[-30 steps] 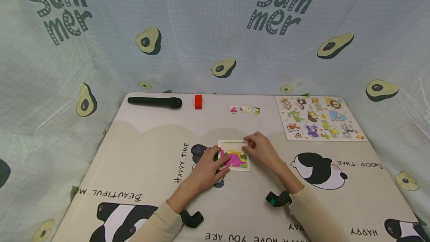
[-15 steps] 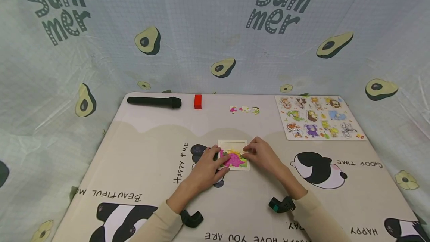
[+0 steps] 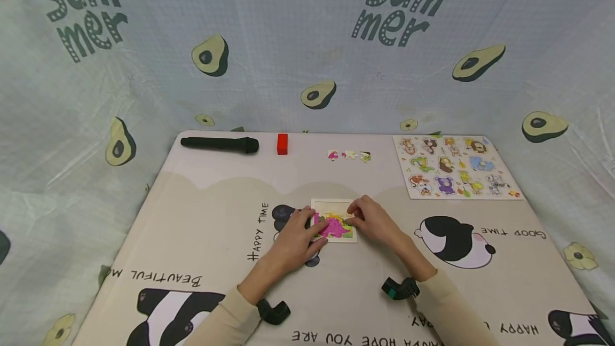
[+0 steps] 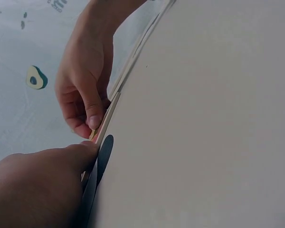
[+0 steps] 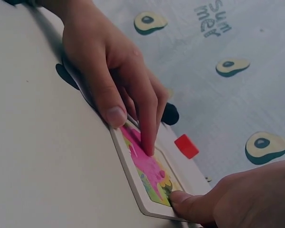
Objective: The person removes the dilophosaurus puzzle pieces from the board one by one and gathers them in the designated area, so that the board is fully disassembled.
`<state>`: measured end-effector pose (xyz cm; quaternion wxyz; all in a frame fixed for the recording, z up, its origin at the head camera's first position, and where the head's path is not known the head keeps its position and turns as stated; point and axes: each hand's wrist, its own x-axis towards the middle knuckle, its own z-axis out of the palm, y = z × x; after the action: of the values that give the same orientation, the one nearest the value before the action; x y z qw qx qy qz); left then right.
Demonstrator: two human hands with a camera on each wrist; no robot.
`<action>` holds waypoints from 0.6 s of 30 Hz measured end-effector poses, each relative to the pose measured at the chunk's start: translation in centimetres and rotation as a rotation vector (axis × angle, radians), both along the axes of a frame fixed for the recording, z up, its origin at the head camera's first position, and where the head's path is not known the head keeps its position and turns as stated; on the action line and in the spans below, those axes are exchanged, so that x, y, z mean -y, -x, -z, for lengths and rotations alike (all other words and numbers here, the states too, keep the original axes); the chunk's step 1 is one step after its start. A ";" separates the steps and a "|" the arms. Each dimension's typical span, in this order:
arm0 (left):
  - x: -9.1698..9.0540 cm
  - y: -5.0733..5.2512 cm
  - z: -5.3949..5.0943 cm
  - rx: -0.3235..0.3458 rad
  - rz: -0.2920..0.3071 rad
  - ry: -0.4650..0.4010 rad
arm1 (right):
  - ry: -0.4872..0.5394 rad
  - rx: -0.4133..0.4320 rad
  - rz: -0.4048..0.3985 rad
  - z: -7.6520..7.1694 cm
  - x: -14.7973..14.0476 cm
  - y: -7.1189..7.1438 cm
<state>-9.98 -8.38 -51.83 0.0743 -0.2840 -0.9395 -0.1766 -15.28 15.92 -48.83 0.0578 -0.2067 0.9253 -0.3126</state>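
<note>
A small white-framed puzzle [image 3: 333, 203] lies mid-table, its lower part showing a pink dinosaur [image 3: 333, 228]. Its upper strip is bare. My left hand [image 3: 294, 239] rests at the frame's left side; in the right wrist view the index fingertip presses on the pink picture and the thumb touches the frame edge. My right hand [image 3: 377, 221] is at the right side, thumb and forefinger pinching a small yellowish puzzle piece [image 4: 93, 134], seen in the left wrist view. Most of that piece is hidden by the fingers. Several loose puzzle pieces [image 3: 349, 156] lie beyond the frame.
At the back left lie a black microphone-shaped object [image 3: 220, 144] and a red block [image 3: 282, 144]. A white board with animal pictures [image 3: 456, 167] sits at the back right. A printed curtain [image 3: 269, 41] hangs behind the table.
The right hand has shifted slightly at the frame's right side, its fingers drawing a little lower. The left hand keeps its place.
</note>
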 end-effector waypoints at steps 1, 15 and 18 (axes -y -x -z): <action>0.0 0.0 0.0 0.000 0.000 0.008 | 0.006 0.004 0.003 0.0 0.0 0.0; 0.0 -0.2 -0.5 -0.029 0.024 0.031 | 0.093 0.075 0.020 -0.2 -0.1 -0.1; 0.1 -0.2 -0.5 -0.030 0.025 0.032 | 0.106 0.091 0.032 -0.1 -0.1 -0.1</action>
<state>-9.74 -8.44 -51.28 0.0818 -0.2996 -0.9373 -0.1581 -15.16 16.06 -48.72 0.0839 -0.1802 0.9071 -0.3711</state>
